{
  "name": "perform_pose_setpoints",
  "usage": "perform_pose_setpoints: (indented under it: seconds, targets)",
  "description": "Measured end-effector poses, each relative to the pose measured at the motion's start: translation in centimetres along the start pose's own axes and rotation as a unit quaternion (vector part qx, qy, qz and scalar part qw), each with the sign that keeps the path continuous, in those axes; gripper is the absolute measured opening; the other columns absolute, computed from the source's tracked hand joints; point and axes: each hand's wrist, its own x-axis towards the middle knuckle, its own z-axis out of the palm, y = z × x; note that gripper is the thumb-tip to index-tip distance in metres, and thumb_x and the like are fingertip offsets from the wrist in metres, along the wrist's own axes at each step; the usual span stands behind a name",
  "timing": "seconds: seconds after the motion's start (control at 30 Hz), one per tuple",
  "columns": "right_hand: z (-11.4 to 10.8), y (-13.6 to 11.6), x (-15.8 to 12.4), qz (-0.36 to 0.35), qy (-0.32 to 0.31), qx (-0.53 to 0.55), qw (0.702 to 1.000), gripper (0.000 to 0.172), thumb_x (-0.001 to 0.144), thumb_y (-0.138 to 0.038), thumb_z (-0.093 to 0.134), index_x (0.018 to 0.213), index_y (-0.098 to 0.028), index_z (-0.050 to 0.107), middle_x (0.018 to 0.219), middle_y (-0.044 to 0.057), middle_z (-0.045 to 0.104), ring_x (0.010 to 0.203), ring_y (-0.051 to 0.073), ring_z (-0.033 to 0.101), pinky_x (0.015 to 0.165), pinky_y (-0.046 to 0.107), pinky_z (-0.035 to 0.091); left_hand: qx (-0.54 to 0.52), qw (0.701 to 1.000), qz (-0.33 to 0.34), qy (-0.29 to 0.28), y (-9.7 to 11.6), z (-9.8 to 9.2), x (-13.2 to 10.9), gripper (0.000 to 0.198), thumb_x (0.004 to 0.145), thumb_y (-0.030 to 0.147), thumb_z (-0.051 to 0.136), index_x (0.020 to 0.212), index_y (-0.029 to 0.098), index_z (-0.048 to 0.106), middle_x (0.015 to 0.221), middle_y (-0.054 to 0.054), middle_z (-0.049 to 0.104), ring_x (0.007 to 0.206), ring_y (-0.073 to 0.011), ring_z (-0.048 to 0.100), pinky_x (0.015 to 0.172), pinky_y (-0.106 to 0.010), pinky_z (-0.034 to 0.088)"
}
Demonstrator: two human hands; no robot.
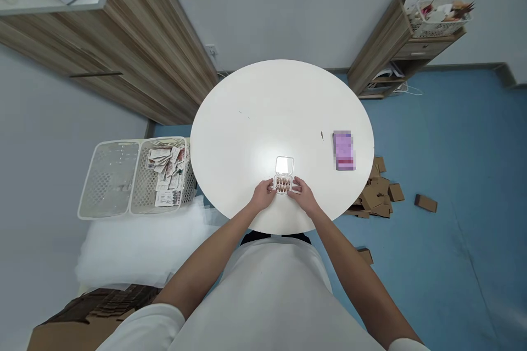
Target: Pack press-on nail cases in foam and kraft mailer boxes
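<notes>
A small clear plastic case [284, 165] lies on the round white table [263, 98] near its front edge, its hinged lid swung up and away from me. Inside its base sit several shiny brown almond-shaped pieces [283, 184] in rows; they look like press-on nails. My left hand [263, 196] holds the case's left side between thumb and fingers. On the opposite side my right hand [303, 197] grips the case the same way, fingers curled at the edge.
A purple booklet or pack [344, 151], blurred, lies at the table's right, with a tiny dark object [321, 135] beside it. Left of the table stands a white basket [134, 175] with printed packets. Small brown cardboard boxes [375, 194] lie on the blue floor at right.
</notes>
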Motion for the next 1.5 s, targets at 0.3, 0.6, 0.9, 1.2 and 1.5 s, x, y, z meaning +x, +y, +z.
perform_pose_setpoints:
  seconds: [0.3, 0.6, 0.9, 1.2, 1.5]
  targets:
    - [1.3, -1.0, -2.6, -0.011, 0.024, 0.078, 0.997, 0.062, 0.059, -0.031, 0.065, 0.118, -0.025, 0.047, 0.121, 0.006, 0.048, 0.097, 0.018, 0.052, 0.082, 0.034, 0.043, -0.205, 0.977, -0.05, 0.02, -0.1, -0.8, -1.9, 0.033, 0.067, 0.022, 0.06, 0.099, 0.015, 0.058, 0.077, -0.003, 0.058, 0.065, -0.0104, 0.053, 0.067, -0.026, 0.042]
    - [2.6, -4.1, -6.8, -0.105, 0.05, 0.085, 0.99, 0.049, 0.064, -0.033, 0.062, 0.111, -0.024, 0.051, 0.118, 0.007, 0.05, 0.092, 0.016, 0.053, 0.084, 0.035, 0.041, -0.27, 0.962, 0.0, -0.034, 2.0, -4.4, -4.5, 0.036, 0.068, 0.033, 0.062, 0.1, 0.018, 0.056, 0.08, -0.004, 0.061, 0.072, -0.0117, 0.055, 0.065, -0.025, 0.042]
    - [3.0, -4.2, -7.5, -0.107, 0.078, 0.107, 0.985, 0.044, 0.064, -0.038, 0.062, 0.105, -0.023, 0.055, 0.109, 0.007, 0.056, 0.086, 0.016, 0.056, 0.076, 0.033, 0.045, -0.366, 0.927, -0.013, -0.084, 1.9, -5.6, -6.7, 0.039, 0.058, 0.031, 0.073, 0.091, 0.015, 0.057, 0.075, -0.002, 0.059, 0.067, -0.0094, 0.056, 0.065, -0.025, 0.046]
    - [1.9, -5.2, -7.5, -0.044, 0.035, 0.149, 0.987, 0.038, 0.069, -0.047, 0.057, 0.1, -0.024, 0.06, 0.111, 0.005, 0.058, 0.087, 0.018, 0.059, 0.073, 0.031, 0.048, -0.379, 0.911, -0.034, -0.157, 2.8, -5.0, -8.0, 0.037, 0.057, 0.028, 0.075, 0.088, 0.015, 0.06, 0.074, -0.002, 0.059, 0.068, -0.0092, 0.057, 0.069, -0.027, 0.047]
    - [0.3, -6.4, -6.6, -0.06, -0.016, 0.179, 0.982, 0.037, 0.067, -0.04, 0.062, 0.102, -0.027, 0.057, 0.112, 0.005, 0.058, 0.088, 0.017, 0.059, 0.073, 0.032, 0.047, -0.432, 0.879, -0.065, -0.19, 3.5, -4.7, -7.9, 0.033, 0.06, 0.026, 0.074, 0.088, 0.015, 0.059, 0.083, -0.005, 0.062, 0.072, -0.0095, 0.059, 0.069, -0.024, 0.047]
